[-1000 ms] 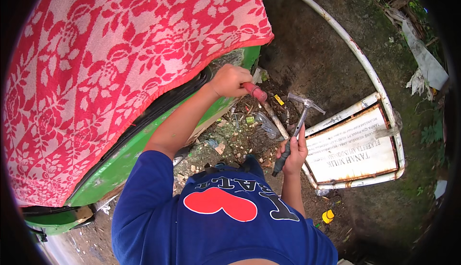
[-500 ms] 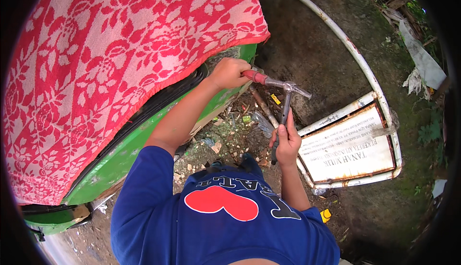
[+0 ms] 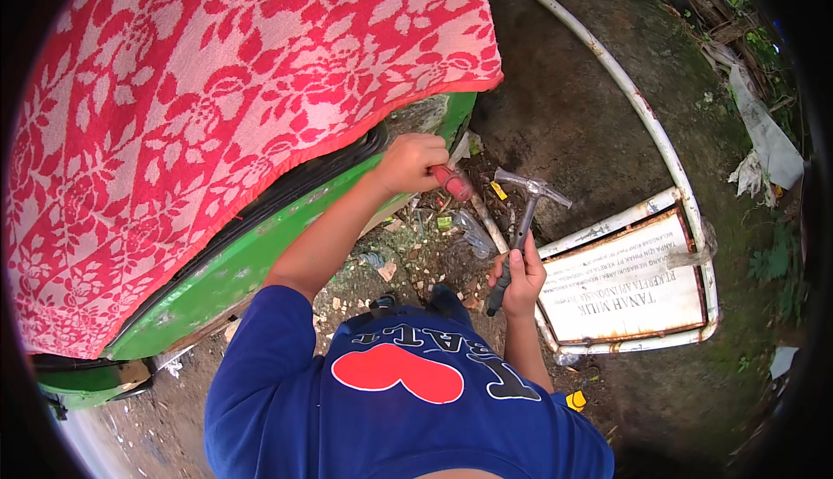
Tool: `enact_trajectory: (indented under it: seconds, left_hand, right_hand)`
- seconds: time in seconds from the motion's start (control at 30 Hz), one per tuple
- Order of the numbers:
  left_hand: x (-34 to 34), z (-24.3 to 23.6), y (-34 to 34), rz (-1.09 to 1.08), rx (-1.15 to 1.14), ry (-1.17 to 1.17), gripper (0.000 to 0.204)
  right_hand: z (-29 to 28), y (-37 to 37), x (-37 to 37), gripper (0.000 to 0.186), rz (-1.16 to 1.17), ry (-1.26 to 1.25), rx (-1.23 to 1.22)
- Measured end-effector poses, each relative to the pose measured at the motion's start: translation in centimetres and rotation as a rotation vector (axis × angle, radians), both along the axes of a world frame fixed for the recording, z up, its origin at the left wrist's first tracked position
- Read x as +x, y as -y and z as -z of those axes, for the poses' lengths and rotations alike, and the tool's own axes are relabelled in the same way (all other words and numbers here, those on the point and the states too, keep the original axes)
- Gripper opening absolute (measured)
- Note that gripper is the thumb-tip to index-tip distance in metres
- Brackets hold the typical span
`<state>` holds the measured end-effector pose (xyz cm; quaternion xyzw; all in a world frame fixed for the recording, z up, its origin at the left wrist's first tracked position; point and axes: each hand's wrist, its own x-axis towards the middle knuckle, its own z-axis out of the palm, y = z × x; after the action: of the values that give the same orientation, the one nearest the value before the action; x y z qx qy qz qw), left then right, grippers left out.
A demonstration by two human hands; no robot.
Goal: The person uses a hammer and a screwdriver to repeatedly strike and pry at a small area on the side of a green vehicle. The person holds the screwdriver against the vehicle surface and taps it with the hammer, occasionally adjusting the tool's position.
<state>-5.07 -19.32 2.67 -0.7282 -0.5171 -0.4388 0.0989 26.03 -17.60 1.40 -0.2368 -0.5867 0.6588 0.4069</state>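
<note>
On the far left, a red-and-pink floral cloth drapes over a scuffed green panel; beside the panel, the left hand is clamped around a red cylindrical handle, partly hidden. To its right, the right hand grips a T-headed metal hammer by its dark sleeve, the head near the red handle but apart from it. Farther right is a white, rust-edged metal sign

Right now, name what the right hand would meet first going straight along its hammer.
Probably the curved white pipe: beyond the hammer the right hand holds, only dark ground shows before it. Depth is unclear; the hand may pass above.
</note>
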Motion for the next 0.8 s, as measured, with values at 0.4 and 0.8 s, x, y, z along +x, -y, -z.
enact_trajectory:
  seconds: [0.4, 0.8]
  left_hand:
    - [0.0, 4.7, 6.0, 0.092, -0.025, 0.361, 0.026]
    - [0.9, 9.2, 13.0, -0.037, -0.236, 0.699, 0.039]
  right_hand:
    - [0.3, 0.7, 1.3, 0.042, -0.003, 0.134, -0.123]
    - [1.0, 2.7, -0.1, 0.048, -0.030, 0.193, -0.206]
